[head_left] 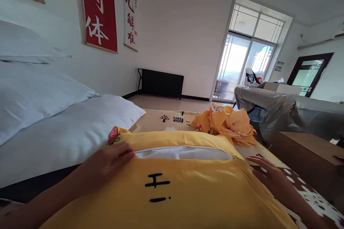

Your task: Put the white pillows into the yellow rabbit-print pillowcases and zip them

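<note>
A yellow pillow [193,193] with "Hi" printed on its case lies flat before me. Near its far end the case opening gapes, and a white inner pillow [182,153] shows through the slit. My left hand [111,159] rests on the case at the left end of that slit, its fingers stretched out and lying flat. Along the right edge of the pillow is my right hand [268,171], fingers extended and slightly apart, touching or just beside the case. Neither hand grips anything. The pillow's near edge runs out of view.
Several white pillows [67,139] are piled at the left. A crumpled heap of yellow pillowcases [225,123] lies beyond on the patterned cloth [156,117]. At the right stand a cardboard box [309,161] and plastic-covered furniture [303,111]. A black folded table [162,83] leans by the wall.
</note>
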`<control>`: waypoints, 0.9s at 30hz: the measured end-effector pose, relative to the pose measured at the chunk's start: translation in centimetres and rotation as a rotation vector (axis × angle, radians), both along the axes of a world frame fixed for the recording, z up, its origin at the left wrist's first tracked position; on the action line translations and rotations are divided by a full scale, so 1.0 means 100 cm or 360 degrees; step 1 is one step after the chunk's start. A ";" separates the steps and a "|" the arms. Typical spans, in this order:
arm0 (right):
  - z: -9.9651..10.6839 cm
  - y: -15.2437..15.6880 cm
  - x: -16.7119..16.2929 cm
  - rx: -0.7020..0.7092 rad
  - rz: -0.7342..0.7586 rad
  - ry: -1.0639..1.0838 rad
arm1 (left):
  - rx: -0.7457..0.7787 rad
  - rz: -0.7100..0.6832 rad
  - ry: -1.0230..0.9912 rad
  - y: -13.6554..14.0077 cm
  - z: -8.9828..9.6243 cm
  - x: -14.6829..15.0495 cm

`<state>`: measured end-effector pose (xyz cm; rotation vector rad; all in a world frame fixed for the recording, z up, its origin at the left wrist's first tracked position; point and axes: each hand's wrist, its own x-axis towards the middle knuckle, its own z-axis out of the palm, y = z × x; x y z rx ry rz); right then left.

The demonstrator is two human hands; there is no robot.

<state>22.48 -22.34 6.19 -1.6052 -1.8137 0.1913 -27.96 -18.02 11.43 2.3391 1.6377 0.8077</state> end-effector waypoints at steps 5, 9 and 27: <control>0.025 0.023 -0.092 -0.0020 0.0581 -0.0237 | 0.0007 -0.0502 0.0148 -0.013 0.009 0.023; 0.012 0.038 -0.105 -0.0049 0.0572 -0.0458 | -0.0244 -0.0445 0.0298 -0.018 0.003 0.005; 0.144 0.085 -0.072 0.1003 -0.0194 -0.1485 | 0.1198 0.0115 0.0928 0.043 0.131 -0.002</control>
